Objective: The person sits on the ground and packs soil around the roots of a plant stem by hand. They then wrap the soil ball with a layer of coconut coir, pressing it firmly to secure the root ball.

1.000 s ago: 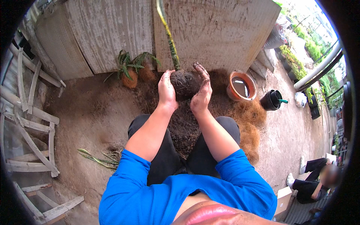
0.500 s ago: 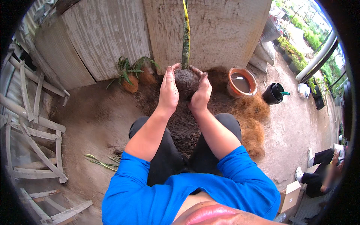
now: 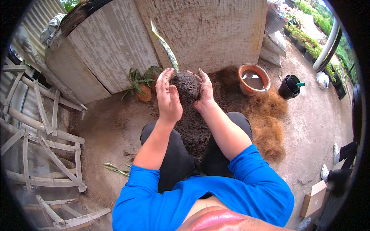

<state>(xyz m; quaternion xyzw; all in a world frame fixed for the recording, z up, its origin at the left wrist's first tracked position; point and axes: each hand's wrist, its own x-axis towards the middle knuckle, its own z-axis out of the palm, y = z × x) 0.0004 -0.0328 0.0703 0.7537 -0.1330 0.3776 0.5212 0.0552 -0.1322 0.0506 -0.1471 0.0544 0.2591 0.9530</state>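
A round ball of dark soil [image 3: 186,87] is cupped between my two palms, above the soil heap [image 3: 192,131] between my knees. Out of its top rises one long snake plant leaf [image 3: 166,47], mottled green with a yellowish edge, leaning to the left. My left hand [image 3: 168,96] presses on the ball's left side with fingers pointing up. Against its right side lies my right hand [image 3: 205,90], fingers curved around it. Mud coats both hands. The ball's far side is hidden.
To the right stand an orange bucket of water [image 3: 253,79] and black pots [image 3: 289,87] holding a green-handled tool. Coconut fibre [image 3: 269,127] lies nearer. Potted ferns [image 3: 142,90] sit left, by a wooden panel [image 3: 204,34]. Wooden frames [image 3: 50,142] fill the far left; a person's feet [image 3: 330,163] show right.
The soil ball has been tilted, so its leaf now leans left instead of standing upright. My left palm has turned along its side. The whole view has shifted slightly.
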